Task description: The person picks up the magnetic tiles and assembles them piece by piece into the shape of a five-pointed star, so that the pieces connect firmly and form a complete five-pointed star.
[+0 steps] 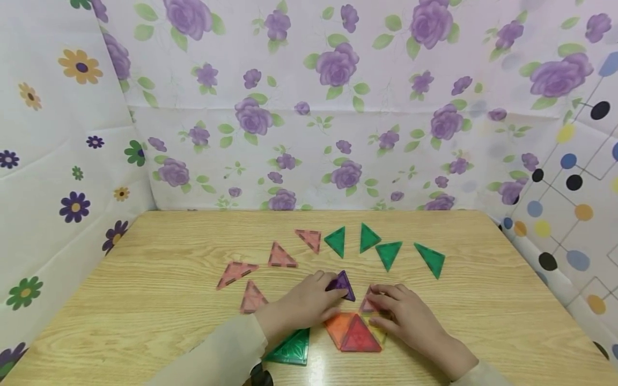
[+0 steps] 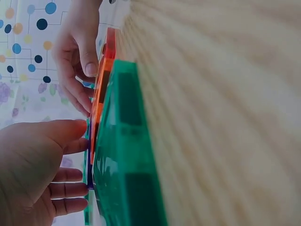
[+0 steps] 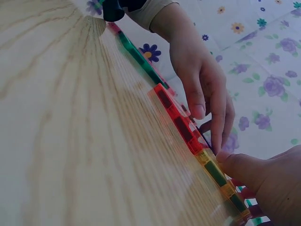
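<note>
Head view: a person in cream sleeves point(image 1: 222, 348) leans both hands into a cluster of translucent triangular tiles on a wood-grain tabletop point(image 1: 169, 279). The left hand point(image 1: 309, 301), fingers extended rather than clenched, rests its fingertips on a purple triangular tile point(image 1: 346, 289), which lies just beyond an orange tile point(image 1: 338, 325). The right hand point(image 1: 407, 317), also unclenched, touches a pink triangular tile point(image 1: 367, 304) with its fingers, its thumb above a yellow tile point(image 1: 380, 338). Orange, red point(image 1: 359, 338) and yellow sit edge to edge at front center. A larger green tile point(image 1: 295, 351) lies partly under the left forearm. Four more pink triangles point(image 1: 281, 256) spread out at left and toward the back, while four green triangles point(image 1: 369, 238) stretch across the back to the right. Behind the table hangs a purple-rose floral cloth point(image 1: 289, 69).
</note>
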### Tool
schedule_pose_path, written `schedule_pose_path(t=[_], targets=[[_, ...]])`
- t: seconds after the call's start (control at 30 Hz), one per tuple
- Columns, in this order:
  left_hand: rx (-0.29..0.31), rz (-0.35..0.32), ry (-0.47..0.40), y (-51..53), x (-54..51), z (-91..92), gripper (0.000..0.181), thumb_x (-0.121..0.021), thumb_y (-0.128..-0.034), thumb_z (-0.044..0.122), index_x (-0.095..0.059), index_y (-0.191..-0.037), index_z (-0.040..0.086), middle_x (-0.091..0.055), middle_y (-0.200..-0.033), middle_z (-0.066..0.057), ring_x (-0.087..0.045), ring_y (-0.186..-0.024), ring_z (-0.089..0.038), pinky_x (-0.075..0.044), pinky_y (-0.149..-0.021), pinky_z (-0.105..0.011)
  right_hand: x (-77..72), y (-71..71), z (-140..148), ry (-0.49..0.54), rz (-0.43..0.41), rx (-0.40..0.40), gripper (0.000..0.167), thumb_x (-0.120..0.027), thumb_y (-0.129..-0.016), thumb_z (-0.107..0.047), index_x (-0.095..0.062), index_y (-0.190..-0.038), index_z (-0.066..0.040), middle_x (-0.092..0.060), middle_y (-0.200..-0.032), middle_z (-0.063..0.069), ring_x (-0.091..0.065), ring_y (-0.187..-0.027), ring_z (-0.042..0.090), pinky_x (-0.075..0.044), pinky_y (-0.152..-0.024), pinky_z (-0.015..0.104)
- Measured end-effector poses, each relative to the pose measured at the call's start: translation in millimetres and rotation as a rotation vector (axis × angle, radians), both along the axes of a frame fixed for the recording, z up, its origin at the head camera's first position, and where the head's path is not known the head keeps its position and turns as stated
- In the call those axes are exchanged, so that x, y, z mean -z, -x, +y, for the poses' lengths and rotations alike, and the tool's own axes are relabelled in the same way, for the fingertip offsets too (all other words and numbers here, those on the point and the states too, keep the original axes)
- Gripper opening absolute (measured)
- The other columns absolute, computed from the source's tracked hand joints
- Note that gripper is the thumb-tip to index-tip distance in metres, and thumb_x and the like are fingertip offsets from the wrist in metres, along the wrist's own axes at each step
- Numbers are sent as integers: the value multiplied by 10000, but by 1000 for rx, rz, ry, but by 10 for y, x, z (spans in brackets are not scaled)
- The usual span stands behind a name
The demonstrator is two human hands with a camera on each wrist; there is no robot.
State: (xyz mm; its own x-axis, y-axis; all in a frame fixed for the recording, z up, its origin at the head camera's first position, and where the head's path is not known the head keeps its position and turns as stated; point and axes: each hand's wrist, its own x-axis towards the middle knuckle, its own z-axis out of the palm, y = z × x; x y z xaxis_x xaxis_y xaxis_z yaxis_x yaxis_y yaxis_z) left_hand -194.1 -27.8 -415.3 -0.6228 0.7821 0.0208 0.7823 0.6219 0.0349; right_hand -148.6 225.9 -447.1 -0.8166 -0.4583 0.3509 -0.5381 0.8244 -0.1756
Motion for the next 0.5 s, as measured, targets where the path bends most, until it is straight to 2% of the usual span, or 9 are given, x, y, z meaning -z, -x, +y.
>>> schedule_pose_path(t=[0.2, 0.5], targets=[[3, 4, 11, -24, 8, -12, 520, -481, -964, 513, -518, -1397, 227, -498, -1415, -82, -472, -1257, -209, -415, -1076, -343, -6, 12, -11, -7, 9, 25, 416, -702, -837, -434, -699, -1187, -211, -636, -1269, -23, -592, -1077, 155, -508, -926, 402], [-11, 17, 28, -58, 23, -16, 730, -465, -854, 710, -498, -1411, 239, -491, -1408, -80, -467, -1250, -213, -395, -1092, -378, 34, 95, 1, -10, 4, 44, 410, -678, -863, -410, -681, -1218, -204, -623, -1304, -9, -583, -1086, 169, -506, -910, 409]])
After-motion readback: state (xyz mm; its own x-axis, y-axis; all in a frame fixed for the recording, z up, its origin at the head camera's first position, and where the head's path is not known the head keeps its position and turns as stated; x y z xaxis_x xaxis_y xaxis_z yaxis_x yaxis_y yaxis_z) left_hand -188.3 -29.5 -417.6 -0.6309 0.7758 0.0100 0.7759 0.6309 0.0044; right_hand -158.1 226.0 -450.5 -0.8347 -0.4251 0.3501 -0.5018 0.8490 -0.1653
